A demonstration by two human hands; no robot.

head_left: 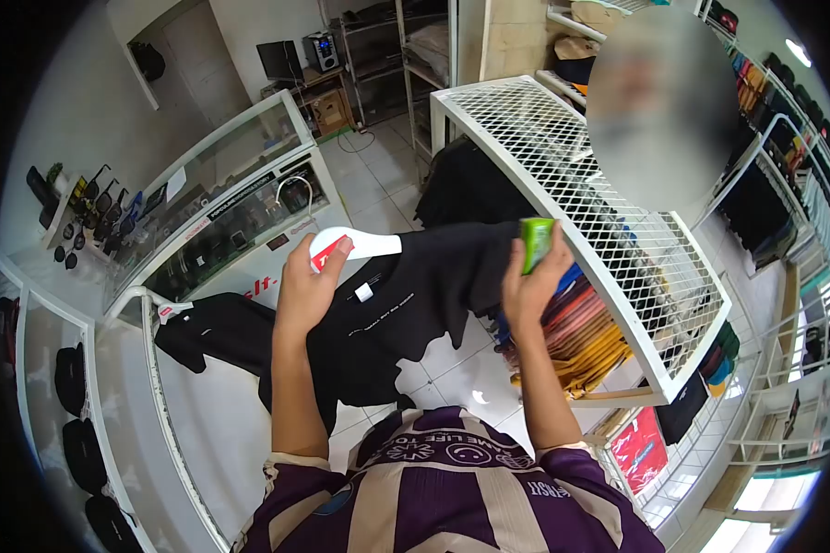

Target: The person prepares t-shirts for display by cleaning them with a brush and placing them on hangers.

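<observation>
My left hand [310, 286] is closed around the neck of a white hanger [376, 245] with a red label, its metal hook pointing up. A black T-shirt [415, 290] with small pale lettering and a white neck tag hangs from it, its lower part spreading down in front of me. My right hand [533, 288] grips a small bright green packet [537, 243] beside the shirt's far sleeve. Whether those fingers also hold the sleeve cloth is hidden. Another black shirt [226, 324] hangs on a white hanger at the left.
A white mesh-topped rack [563, 157] with folded colourful clothes [576, 336] beneath stands close on my right. A glass display case [226, 198] is ahead left. A white rail [161, 396] runs along my left side. Part of the upper right is blurred.
</observation>
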